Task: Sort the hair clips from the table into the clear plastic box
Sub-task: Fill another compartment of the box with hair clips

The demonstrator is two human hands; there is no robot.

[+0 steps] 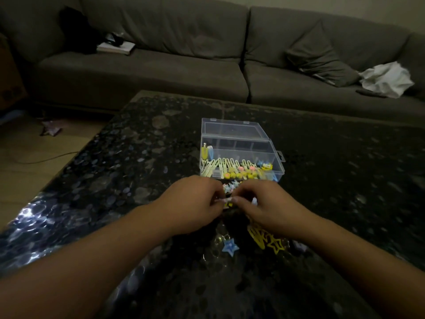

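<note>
The clear plastic box (273,148) stands open in the middle of the dark table, its lid tilted back. Several yellow, pink and blue hair clips (232,170) lie in its front compartments. Just in front of the box, my left hand (193,203) and my right hand (266,203) meet, fingertips pinched together on one small pale hair clip (227,199). More loose clips lie under and behind my fingers. A blue star clip (230,247) and yellow star clips (269,240) rest on the table near my right wrist.
The table (115,169) has a glossy, dark, speckled top. A grey sofa (161,72) runs behind it, with a book at the left, a cushion (319,56) and white cloth (386,79) at the right. Wooden floor with a cable lies at the left.
</note>
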